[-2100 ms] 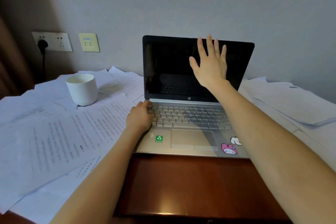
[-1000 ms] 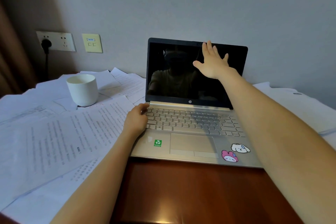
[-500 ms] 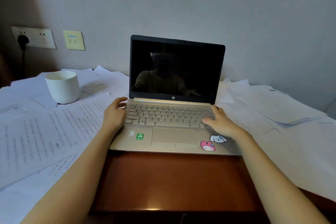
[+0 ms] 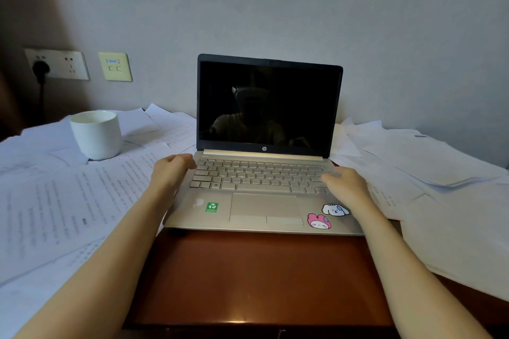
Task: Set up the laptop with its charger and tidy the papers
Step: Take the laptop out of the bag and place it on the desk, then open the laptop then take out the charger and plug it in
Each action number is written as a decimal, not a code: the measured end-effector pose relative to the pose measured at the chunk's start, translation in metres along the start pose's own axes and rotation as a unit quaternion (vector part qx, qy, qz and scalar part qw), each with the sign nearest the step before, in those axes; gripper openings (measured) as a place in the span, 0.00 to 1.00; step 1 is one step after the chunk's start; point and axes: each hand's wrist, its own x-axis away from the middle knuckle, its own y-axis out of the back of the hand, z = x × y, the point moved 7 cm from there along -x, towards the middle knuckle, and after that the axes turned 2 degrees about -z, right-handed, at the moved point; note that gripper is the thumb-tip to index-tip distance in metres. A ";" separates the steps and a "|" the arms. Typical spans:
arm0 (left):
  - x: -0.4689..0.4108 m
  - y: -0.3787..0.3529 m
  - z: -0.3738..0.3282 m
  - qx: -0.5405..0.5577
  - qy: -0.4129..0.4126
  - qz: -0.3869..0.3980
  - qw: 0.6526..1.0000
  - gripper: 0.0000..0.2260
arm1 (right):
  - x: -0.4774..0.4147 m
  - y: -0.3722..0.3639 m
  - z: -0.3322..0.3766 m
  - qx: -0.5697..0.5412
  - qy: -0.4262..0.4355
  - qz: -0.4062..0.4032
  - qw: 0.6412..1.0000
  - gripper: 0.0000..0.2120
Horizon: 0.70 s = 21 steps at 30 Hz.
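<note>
The laptop (image 4: 264, 162) sits open on the reddish-brown desk (image 4: 256, 278), its lid upright and its screen dark, with printed papers (image 4: 68, 201) spread loosely to its left and more sheets (image 4: 440, 187) piled to its right. The left hand (image 4: 170, 170) rests at the left edge of the keyboard deck, fingers curled together over the corner near the hinge; whether they actually grip the edge I cannot tell. The right hand (image 4: 345, 184) lies at the right edge of the deck, fingers loosely bent and close together, touching the keys or the case beside them. 2 cartoon stickers (image 4: 326, 215) and 1 green sticker (image 4: 211, 207) mark the palm rest. A white cup (image 4: 96, 135) stands on the papers at the left, well apart from the laptop. On the wall behind it, a black plug (image 4: 41, 67) sits in a socket plate (image 4: 56, 63), beside a yellowish switch plate (image 4: 115, 66)
</note>
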 end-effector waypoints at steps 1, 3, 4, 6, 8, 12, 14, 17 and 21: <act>0.004 -0.003 -0.003 0.017 0.003 0.009 1.000 0.03 | 0.002 0.003 0.002 -0.008 -0.001 -0.004 1.000 0.18; 0.001 -0.007 -0.002 0.036 0.005 0.021 0.999 0.05 | 0.004 0.008 0.002 -0.021 -0.001 -0.014 1.000 0.18; 0.001 -0.007 -0.002 0.041 0.005 0.020 0.999 0.07 | 0.005 0.010 0.001 -0.026 -0.004 -0.020 0.999 0.19; 0.005 -0.009 -0.003 0.048 0.003 0.024 0.999 0.12 | 0.006 0.014 0.000 -0.039 -0.010 -0.030 0.999 0.22; 0.005 -0.007 -0.002 0.055 0.008 0.016 0.998 0.14 | 0.007 0.015 0.000 -0.054 -0.013 -0.033 0.998 0.22; 0.008 -0.006 -0.002 0.071 0.009 0.008 0.997 0.09 | 0.007 0.016 -0.001 -0.076 -0.017 -0.033 0.996 0.20; 0.009 -0.006 -0.002 0.070 0.012 0.005 0.997 0.07 | 0.008 0.016 -0.001 -0.082 -0.015 -0.036 0.996 0.21; 0.009 -0.009 0.000 0.081 0.012 0.003 0.997 0.13 | 0.007 0.018 -0.003 -0.086 -0.018 -0.042 0.995 0.22; 0.010 -0.013 0.000 0.075 0.002 0.007 0.997 0.13 | 0.007 0.021 -0.005 -0.090 -0.023 -0.051 0.994 0.21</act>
